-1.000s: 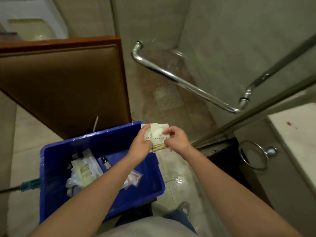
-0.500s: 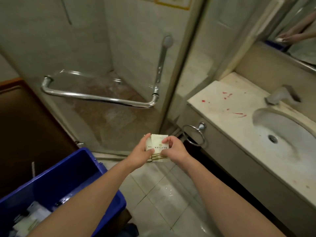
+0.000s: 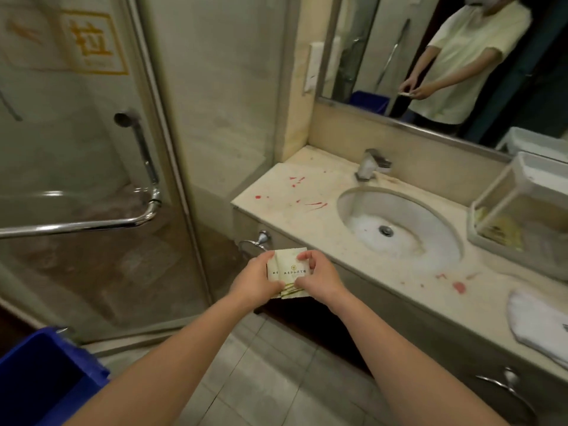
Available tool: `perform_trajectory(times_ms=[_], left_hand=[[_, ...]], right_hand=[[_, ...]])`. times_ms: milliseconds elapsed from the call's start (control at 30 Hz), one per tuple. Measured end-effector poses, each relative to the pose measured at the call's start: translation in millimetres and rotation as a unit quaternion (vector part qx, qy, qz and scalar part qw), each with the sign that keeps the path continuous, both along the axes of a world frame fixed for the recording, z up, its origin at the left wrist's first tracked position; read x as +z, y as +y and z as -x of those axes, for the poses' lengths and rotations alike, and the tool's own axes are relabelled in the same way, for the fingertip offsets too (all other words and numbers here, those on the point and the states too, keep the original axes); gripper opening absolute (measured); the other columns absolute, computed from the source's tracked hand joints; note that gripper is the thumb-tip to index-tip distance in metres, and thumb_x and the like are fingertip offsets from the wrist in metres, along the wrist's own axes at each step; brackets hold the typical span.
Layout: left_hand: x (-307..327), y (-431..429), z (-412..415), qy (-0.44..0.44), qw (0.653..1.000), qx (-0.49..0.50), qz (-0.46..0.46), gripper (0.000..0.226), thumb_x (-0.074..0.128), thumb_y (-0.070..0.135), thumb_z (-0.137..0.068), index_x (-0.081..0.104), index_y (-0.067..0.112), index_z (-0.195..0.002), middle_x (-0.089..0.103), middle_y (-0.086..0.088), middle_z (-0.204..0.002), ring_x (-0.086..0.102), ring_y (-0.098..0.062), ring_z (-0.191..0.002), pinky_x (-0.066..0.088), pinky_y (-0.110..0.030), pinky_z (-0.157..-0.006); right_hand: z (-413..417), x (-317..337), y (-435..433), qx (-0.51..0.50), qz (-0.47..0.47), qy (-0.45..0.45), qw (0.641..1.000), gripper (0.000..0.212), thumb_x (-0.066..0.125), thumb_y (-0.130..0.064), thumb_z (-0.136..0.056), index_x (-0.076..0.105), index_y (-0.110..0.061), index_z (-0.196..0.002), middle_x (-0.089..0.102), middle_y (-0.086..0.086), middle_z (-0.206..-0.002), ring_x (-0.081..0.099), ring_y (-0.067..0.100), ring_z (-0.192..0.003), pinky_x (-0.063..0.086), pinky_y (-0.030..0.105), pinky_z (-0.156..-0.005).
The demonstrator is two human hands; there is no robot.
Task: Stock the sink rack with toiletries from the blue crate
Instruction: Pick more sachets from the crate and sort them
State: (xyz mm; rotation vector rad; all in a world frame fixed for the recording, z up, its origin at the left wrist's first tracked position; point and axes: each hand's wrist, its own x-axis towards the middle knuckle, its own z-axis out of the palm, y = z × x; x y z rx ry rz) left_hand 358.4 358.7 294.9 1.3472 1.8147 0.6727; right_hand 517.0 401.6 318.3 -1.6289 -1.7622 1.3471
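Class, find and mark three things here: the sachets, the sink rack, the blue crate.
sachets [image 3: 290, 272], head view, printed front of the top packet.
sink rack [image 3: 495, 182], head view, its white front frame edge.
blue crate [image 3: 40, 352], head view, its far wall.

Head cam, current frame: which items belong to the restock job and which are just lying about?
Job:
- sachets, in the grip of left hand and right hand
- sink rack on the counter
- blue crate on the floor

Lying about:
- white towel
- faucet
- basin
- towel ring
- shower door handle
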Motion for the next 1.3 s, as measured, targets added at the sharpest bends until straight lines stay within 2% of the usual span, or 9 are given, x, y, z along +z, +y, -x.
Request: perform_trajectory(times_ms=[100,267,433,567,700,800,900,1033,1300], left_hand=[[4,19,-43,0.023,0.998,-0.047,-0.023,0.082,0.068,0.046,-0.056,0.044,0.038,-0.134,0.061,0.012,-0.121,0.064,-0.010,-0.100,0.056,-0.040,-0.083],[32,40,-118,0.062,0.991,-0.105,-0.055,0.086,0.074,0.040,-0.067,0.035,0.034,-0.144,0.055,0.007,-0.128,0.065,-0.018,-0.096,0.055,-0.040,-0.084],[51,64,-178,0.054,0.982,-0.156,-0.096,0.075,0.077,0.034,-0.071,0.044,0.036,-0.139,0.056,0.011,-0.127,0.064,-0.006,-0.083,0.055,-0.033,-0.079],[65,89,-218,0.070,0.972,-0.194,-0.115,0.067,0.078,0.033,-0.074,0.049,0.039,-0.134,0.053,0.013,-0.126,0.062,-0.002,-0.076,0.052,-0.030,-0.078],[77,118,-255,0.061,0.961,-0.240,-0.125,0.065,0.077,0.028,-0.076,0.050,0.036,-0.134,0.054,0.015,-0.116,0.064,-0.002,-0.073,0.054,-0.030,-0.072],[81,145,-284,0.057,0.951,-0.269,-0.143,0.067,0.079,0.030,-0.074,0.051,0.034,-0.134,0.055,0.012,-0.123,0.065,-0.003,-0.074,0.056,-0.033,-0.073],[86,174,-313,0.058,0.937,-0.304,-0.161,0.068,0.080,0.033,-0.072,0.052,0.034,-0.134,0.057,0.010,-0.127,0.065,-0.006,-0.079,0.056,-0.034,-0.071],[97,215,-345,0.062,0.921,-0.336,-0.185,0.065,0.078,0.036,-0.072,0.053,0.036,-0.133,0.059,0.010,-0.128,0.065,-0.009,-0.086,0.056,-0.033,-0.072],[120,273,-396,0.046,0.895,-0.389,-0.212,0.059,0.076,0.035,-0.076,0.055,0.035,-0.131,0.059,0.010,-0.128,0.065,-0.012,-0.096,0.054,-0.034,-0.080]], right_hand=[[-49,8,5,-0.021,-0.023,0.001,1.000,0.048,0.065,0.004,-0.075,0.051,-0.022,-0.113,0.062,0.003,-0.107,0.065,0.024,-0.093,0.054,0.036,-0.073],[-125,26,13,-0.087,-0.039,0.007,0.995,0.050,0.066,0.005,-0.075,0.052,-0.019,-0.117,0.059,-0.001,-0.101,0.064,0.020,-0.092,0.052,0.029,-0.070],[-188,42,19,-0.153,-0.050,0.027,0.987,0.050,0.065,0.005,-0.076,0.053,-0.020,-0.117,0.058,-0.005,-0.098,0.063,0.014,-0.085,0.049,0.022,-0.060],[-226,53,27,-0.208,-0.068,0.033,0.975,0.048,0.065,0.006,-0.075,0.054,-0.022,-0.112,0.058,-0.003,-0.099,0.060,0.009,-0.076,0.048,0.016,-0.060],[-260,63,40,-0.253,-0.078,0.031,0.964,0.049,0.065,0.005,-0.075,0.054,-0.021,-0.114,0.059,-0.001,-0.102,0.063,0.016,-0.083,0.053,0.030,-0.069],[-285,72,52,-0.292,-0.093,0.030,0.951,0.049,0.065,0.006,-0.075,0.053,-0.022,-0.114,0.058,-0.002,-0.101,0.065,0.020,-0.089,0.055,0.033,-0.067],[-306,81,67,-0.335,-0.096,0.027,0.937,0.048,0.064,0.006,-0.075,0.053,-0.023,-0.113,0.058,-0.003,-0.098,0.066,0.020,-0.084,0.055,0.033,-0.063],[-330,90,92,-0.373,-0.112,0.021,0.921,0.049,0.065,0.004,-0.075,0.054,-0.023,-0.114,0.060,-0.001,-0.102,0.067,0.024,-0.088,0.057,0.041,-0.073],[-375,114,136,-0.431,-0.142,0.011,0.891,0.049,0.068,0.003,-0.076,0.056,-0.020,-0.117,0.053,-0.010,-0.094,0.060,0.015,-0.083,0.052,0.031,-0.069]])
